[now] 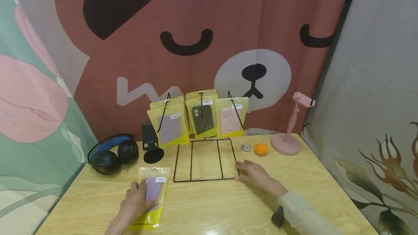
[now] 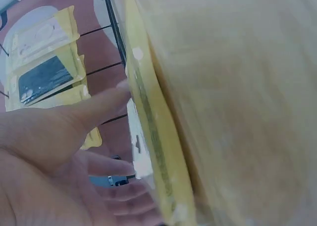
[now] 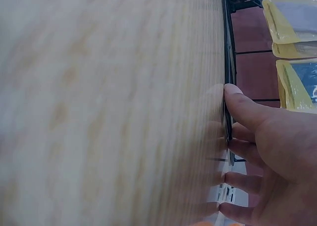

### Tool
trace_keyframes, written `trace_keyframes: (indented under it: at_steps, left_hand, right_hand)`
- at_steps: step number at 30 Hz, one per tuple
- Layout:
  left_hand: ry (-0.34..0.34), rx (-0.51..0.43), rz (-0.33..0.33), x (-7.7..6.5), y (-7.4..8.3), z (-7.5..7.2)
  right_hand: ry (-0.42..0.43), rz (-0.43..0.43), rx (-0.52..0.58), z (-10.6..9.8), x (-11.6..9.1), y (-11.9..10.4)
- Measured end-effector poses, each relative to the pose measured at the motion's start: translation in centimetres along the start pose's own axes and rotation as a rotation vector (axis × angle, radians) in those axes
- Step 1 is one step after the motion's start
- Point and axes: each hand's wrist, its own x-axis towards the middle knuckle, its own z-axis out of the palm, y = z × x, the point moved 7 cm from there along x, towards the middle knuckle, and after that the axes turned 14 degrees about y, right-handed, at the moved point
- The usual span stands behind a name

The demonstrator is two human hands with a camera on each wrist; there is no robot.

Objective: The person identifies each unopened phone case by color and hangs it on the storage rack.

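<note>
A yellow-edged clear bag (image 1: 151, 218) with a purple phone case inside lies on the table at front left. My left hand (image 1: 135, 198) grips this bag, with the thumb across the case and some fingers at its left side. The bag's yellow edge (image 2: 158, 132) stands near the fingertips in the left wrist view. A black wire display rack (image 1: 204, 181) stands in the middle; similar bags hang from its hooks. My right hand (image 1: 256, 175) touches the rack's front right corner, fingers fairly straight and thumb by the bar (image 3: 229, 107).
Black headphones (image 1: 112, 157) and a black phone stand (image 1: 152, 155) are on the left. Right of the rack lie a small grey gadget (image 1: 245, 148), an orange ball-like thing (image 1: 261, 149) and a pink stand (image 1: 285, 144). Hanging bags hold purple (image 1: 169, 130), black (image 1: 202, 119) and pink cases (image 1: 230, 120).
</note>
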Motion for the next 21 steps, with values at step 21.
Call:
trace_keyframes:
  at_steps: [21]
  left_hand:
    - [-0.022, -0.457, 0.070, 0.7, -1.1, -5.0]
  right_hand:
    - [0.012, -0.024, -0.003, -0.2, -0.1, -0.2]
